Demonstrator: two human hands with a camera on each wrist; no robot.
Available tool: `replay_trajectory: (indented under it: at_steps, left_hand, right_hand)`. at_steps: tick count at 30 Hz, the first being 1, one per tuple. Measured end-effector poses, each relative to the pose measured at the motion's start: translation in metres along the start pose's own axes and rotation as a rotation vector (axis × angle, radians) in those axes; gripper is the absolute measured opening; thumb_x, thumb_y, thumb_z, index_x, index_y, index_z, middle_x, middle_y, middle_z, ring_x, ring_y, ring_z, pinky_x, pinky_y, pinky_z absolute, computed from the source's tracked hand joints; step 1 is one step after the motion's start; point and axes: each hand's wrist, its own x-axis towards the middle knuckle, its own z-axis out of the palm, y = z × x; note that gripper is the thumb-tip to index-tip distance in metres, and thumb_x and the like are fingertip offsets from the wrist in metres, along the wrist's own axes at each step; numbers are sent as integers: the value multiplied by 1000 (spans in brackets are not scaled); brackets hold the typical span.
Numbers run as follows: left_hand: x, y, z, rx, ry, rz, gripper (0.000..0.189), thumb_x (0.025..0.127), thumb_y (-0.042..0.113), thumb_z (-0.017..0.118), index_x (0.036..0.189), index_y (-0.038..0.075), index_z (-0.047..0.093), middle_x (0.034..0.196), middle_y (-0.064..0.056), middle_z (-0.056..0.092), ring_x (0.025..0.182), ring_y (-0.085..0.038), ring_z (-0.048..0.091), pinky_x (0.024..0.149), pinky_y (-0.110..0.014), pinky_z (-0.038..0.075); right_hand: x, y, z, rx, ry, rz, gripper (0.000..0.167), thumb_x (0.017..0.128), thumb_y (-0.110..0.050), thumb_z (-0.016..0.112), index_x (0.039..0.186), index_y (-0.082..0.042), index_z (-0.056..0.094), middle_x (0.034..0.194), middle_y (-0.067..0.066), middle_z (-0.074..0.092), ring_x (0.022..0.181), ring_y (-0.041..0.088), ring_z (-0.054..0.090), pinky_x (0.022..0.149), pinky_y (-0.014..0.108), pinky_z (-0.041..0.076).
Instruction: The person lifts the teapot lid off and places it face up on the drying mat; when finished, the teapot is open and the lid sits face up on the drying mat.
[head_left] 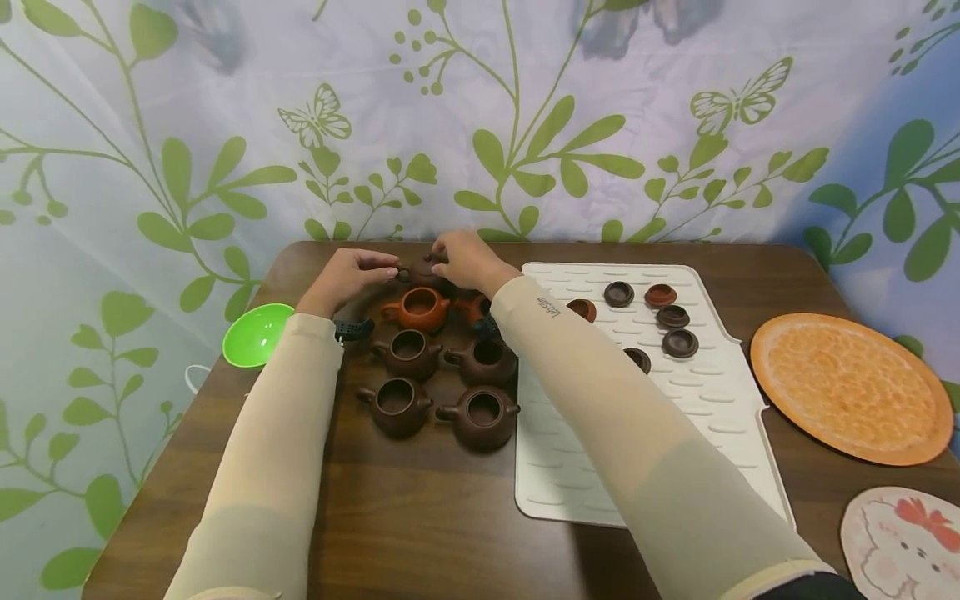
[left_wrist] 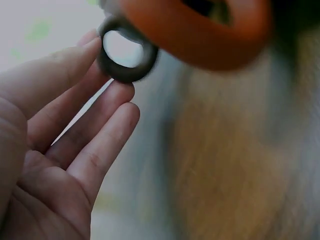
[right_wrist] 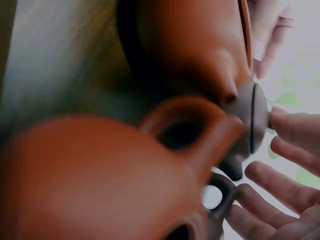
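At the back of the table, a small dark brown teapot (head_left: 422, 272) sits between both hands. My left hand (head_left: 348, 277) pinches its ring handle (left_wrist: 127, 75) between thumb and fingers. A matching lid (right_wrist: 260, 117) sits on top of the teapot, its knob held by the thumb and a fingertip of my right hand (head_left: 474, 260). Right in front stands an orange teapot (head_left: 422, 310) without a lid. A second orange teapot (right_wrist: 100, 175) is partly hidden by the right sleeve in the head view. Another dark handle (right_wrist: 227, 197) shows below my right fingers.
Several lidless dark teapots (head_left: 482, 418) stand in rows nearer the front. On the white mat (head_left: 570, 475) to the right lie several loose lids (head_left: 680, 342). A green bowl (head_left: 258, 335) is at the left edge; an orange round mat (head_left: 851, 387) and a cartoon mat (head_left: 900, 542) lie far right.
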Motion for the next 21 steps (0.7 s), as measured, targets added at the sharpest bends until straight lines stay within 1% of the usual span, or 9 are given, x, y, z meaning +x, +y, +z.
replay_trajectory:
  at_steps: [3,9,12,16,21]
  left_hand:
    - [1,-1,1,-14,12,-4,42,100,36,77,135,14,75,132,-6,70,127,-25,59,107,-48,46]
    - [4,-4,8,-24,-8,3,40,101,31,77,135,10,74,131,-11,70,124,-27,61,105,-47,49]
    - [5,-5,10,-18,10,-5,38,101,31,76,133,10,76,130,-11,71,122,-26,62,103,-45,50]
    - [6,-6,12,-26,35,-17,36,101,32,76,131,11,77,127,-10,72,118,-24,64,100,-44,51]
    - [8,-8,15,-65,49,-16,35,101,31,76,129,10,78,123,-9,74,112,-23,67,97,-42,53]
  right_hand:
    - [2,0,6,7,12,9,40,109,-24,64,145,-6,59,145,13,58,132,30,55,105,42,47]
    - [6,-4,9,-45,24,29,37,110,-23,62,144,-6,61,140,12,62,127,28,59,102,40,49]
    - [10,-7,10,-62,25,37,36,110,-25,61,143,-8,62,140,10,62,127,27,59,102,40,49]
    - [12,-11,10,-55,36,61,35,111,-27,60,141,-10,64,140,8,62,128,27,58,103,40,48]
    - [14,-12,12,-42,64,88,33,111,-27,60,139,-11,66,138,7,64,127,26,58,102,38,49]
